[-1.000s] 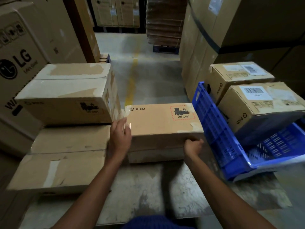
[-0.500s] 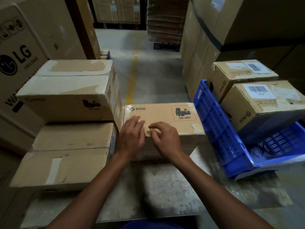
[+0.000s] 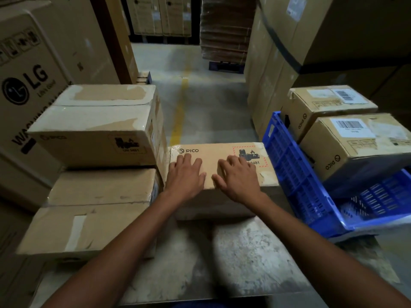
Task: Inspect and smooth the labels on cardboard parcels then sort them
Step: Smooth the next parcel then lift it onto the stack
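A brown PICO parcel [image 3: 213, 152] lies on the worn grey surface [image 3: 244, 252] straight ahead of me. Its top carries a red-dashed battery warning label [image 3: 251, 154] marked UN 3481. My left hand [image 3: 185, 175] lies flat on the left half of the top, fingers straight and spread. My right hand [image 3: 238, 177] lies flat on the right half, and its fingertips cover the lower edge of the label. The thumbs nearly meet near the front edge.
Two stacked parcels [image 3: 95, 130] sit to the left, against a big LG carton [image 3: 26, 85]. A tilted blue crate [image 3: 298, 174] at right holds two barcoded PICO parcels [image 3: 355, 141]. Tall cartons [image 3: 278, 63] flank an aisle with a yellow floor line [image 3: 180, 112].
Both hands left the parcel's front corners and came onto its top. They were curled together near the middle; now they lie flat and spread apart, the right one reaching the label.
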### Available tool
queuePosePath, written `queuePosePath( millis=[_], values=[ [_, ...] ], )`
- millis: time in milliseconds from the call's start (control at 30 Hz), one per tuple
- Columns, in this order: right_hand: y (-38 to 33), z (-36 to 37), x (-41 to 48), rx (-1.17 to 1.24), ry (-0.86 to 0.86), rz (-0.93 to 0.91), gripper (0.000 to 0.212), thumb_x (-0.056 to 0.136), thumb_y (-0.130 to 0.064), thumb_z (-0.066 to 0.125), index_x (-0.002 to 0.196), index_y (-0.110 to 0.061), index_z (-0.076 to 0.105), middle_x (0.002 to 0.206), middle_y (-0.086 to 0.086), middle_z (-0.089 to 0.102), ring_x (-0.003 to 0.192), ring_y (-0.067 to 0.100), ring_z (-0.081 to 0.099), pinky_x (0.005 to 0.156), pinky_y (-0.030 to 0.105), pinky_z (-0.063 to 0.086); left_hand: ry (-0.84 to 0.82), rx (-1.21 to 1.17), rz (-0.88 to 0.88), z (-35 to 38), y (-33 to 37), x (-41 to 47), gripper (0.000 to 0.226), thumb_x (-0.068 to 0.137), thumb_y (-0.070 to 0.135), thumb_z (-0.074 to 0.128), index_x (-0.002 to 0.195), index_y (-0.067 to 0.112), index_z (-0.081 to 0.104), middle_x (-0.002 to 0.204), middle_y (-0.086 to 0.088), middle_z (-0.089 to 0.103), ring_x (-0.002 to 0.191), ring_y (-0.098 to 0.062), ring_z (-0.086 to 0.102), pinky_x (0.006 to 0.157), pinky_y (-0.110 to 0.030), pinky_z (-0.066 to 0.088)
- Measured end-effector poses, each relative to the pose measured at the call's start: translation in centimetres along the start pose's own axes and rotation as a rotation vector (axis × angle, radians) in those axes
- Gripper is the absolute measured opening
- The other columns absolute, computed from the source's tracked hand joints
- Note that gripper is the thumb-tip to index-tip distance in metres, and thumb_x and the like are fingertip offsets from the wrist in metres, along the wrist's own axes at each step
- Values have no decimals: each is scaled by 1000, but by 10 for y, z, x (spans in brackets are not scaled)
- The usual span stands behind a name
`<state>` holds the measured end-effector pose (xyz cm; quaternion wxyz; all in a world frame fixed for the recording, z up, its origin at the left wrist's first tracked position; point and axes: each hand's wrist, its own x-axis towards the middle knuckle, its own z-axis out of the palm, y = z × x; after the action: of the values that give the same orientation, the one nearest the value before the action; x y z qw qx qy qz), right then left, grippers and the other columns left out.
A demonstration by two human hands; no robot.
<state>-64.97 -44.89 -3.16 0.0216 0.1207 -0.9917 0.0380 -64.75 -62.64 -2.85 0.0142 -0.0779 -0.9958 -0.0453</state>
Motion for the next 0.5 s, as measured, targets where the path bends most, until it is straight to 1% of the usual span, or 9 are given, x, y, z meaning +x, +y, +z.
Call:
queuePosePath(
  millis=[33, 67, 133, 200, 267, 333, 400, 467, 500],
  values=[
    [5, -7, 7, 6, -15, -13, 52, 96, -59, 40, 130, -22, 53, 135, 7, 52, 124, 26, 46, 100, 49, 41, -6, -17, 2, -3, 2, 7, 45, 100, 44, 41, 137, 19, 45, 147, -13, 39, 135, -31, 34, 109, -46, 32],
    [10, -12, 15, 14, -30, -7, 51, 96, -58, 43, 131, -22, 54, 136, 7, 52, 126, 26, 46, 102, 50, 41, -21, -43, 4, -4, 3, 14, 47, 101, 44, 41, 141, 19, 42, 152, -15, 35, 140, -32, 30, 113, -48, 28],
    [20, -15, 27, 24, -68, 38, 61, 97, -61, 43, 145, -23, 44, 153, 10, 41, 140, 29, 38, 113, 57, 30, -75, -102, -15, 0, 5, 26, 58, 104, 47, 34, 154, 20, 28, 165, -13, 15, 151, -31, 13, 122, -50, 14],
    [27, -6, 29, 19, -112, 69, 74, 98, -68, 32, 157, -25, 24, 167, 9, 17, 153, 31, 16, 119, 61, 13, -103, -110, -52, 8, 5, 32, 64, 104, 53, 26, 159, 22, 15, 168, -9, 2, 154, -28, 0, 124, -50, 4],
    [31, 6, 25, 38, -128, 66, 78, 97, -71, 19, 160, -25, 13, 169, 8, 6, 156, 31, 4, 120, 62, 5, -103, -90, -59, 13, 4, 34, 66, 104, 56, 22, 160, 23, 10, 168, -7, -2, 155, -26, -4, 124, -49, 0],
    [34, 8, 23, 58, -117, 64, 77, 98, -71, 16, 160, -25, 12, 169, 8, 5, 156, 30, 2, 121, 62, 4, -91, -82, -58, 16, 4, 34, 67, 103, 57, 22, 160, 23, 10, 168, -6, -1, 155, -25, -3, 124, -48, 0],
    [35, 5, 23, 71, -117, 50, 75, 99, -69, 19, 160, -26, 15, 169, 7, 7, 156, 29, 3, 121, 60, 4, -48, -99, -46, 17, 2, 34, 66, 103, 56, 26, 159, 22, 18, 168, -6, 7, 155, -25, 3, 123, -49, 3],
    [34, 4, 17, 98, -48, 59, 66, 101, -61, 27, 155, -24, 31, 167, 8, 20, 155, 27, 13, 122, 59, 7, 64, -193, -51, 19, 1, 28, 60, 102, 50, 36, 153, 18, 36, 163, -7, 27, 152, -25, 19, 122, -50, 10],
    [33, 6, 12, 115, 38, 101, 57, 101, -53, 33, 147, -22, 44, 162, 9, 31, 152, 25, 21, 122, 60, 10, 166, -263, -76, 20, 2, 23, 55, 100, 45, 40, 146, 15, 48, 157, -9, 40, 148, -27, 31, 121, -51, 16]
  ],
)
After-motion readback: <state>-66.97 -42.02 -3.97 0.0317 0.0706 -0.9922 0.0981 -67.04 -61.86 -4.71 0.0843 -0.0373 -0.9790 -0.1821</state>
